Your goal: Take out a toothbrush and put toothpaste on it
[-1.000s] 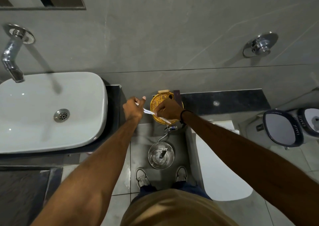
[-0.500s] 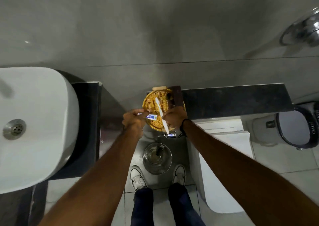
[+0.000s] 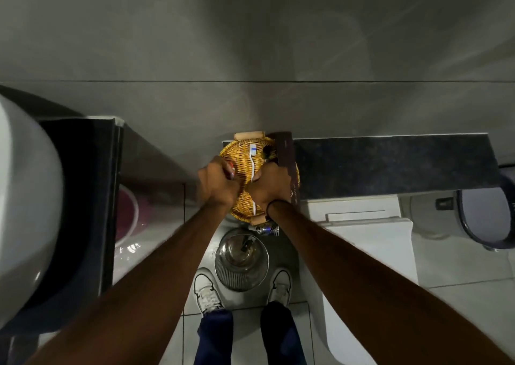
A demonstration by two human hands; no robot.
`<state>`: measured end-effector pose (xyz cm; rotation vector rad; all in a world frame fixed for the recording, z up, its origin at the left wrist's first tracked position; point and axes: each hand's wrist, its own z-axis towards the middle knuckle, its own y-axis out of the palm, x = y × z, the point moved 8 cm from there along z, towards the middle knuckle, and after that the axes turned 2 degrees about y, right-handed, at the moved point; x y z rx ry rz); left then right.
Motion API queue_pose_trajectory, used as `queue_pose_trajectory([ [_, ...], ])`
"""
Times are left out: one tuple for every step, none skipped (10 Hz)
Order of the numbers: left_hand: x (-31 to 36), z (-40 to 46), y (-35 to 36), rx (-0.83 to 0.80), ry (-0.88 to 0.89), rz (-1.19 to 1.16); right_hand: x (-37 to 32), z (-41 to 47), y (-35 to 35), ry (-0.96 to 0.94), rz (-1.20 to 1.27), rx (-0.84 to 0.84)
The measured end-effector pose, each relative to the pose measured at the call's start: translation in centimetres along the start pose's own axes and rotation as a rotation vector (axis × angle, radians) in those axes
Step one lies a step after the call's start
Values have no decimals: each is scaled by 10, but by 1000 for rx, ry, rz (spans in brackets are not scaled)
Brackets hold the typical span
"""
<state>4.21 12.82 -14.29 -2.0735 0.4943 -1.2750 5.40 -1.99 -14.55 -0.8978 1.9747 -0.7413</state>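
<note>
My right hand [image 3: 269, 186] is closed around the handle of a white toothbrush [image 3: 253, 166]. The brush points away from me, and its bristle head lies over the round yellow wicker basket [image 3: 237, 153]. My left hand [image 3: 217, 182] is fisted just left of it, nearly touching the right hand. It grips a small toothpaste tube [image 3: 231, 171]; only the tube's red and white end shows beside the thumb. Both hands hover above the basket, which sits at the left end of a dark stone ledge [image 3: 390, 164].
A dark box [image 3: 287, 158] leans on the basket's right rim. A white sink [image 3: 28, 197] sits on a black counter at left, with a pink basin [image 3: 125, 211] below it. A steel bin [image 3: 241, 256] stands by my shoes. The white toilet [image 3: 362, 239] is at right.
The view has tilted down and toward the basket. My hands have drawn together, and the toothbrush has swung from slanted to pointing straight away. The tube's white label is now hidden in my left fist.
</note>
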Motion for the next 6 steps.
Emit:
queue_pose_trajectory([
  [4, -1, 7, 6, 45, 18, 5, 2, 8, 12, 29, 16],
  [6, -1, 11, 13, 96, 36, 12, 4, 16, 23, 66, 17],
  [6, 0, 13, 11, 121, 98, 12, 3, 20, -2, 90, 6],
  [4, 1, 12, 20, 114, 134, 12, 3, 25, -36, 101, -38],
  [5, -6, 11, -46, 117, 182, 12, -7, 24, -65, 64, -48],
  [4, -16, 0, -92, 112, 191, 12, -15, 7, -76, 97, 2],
])
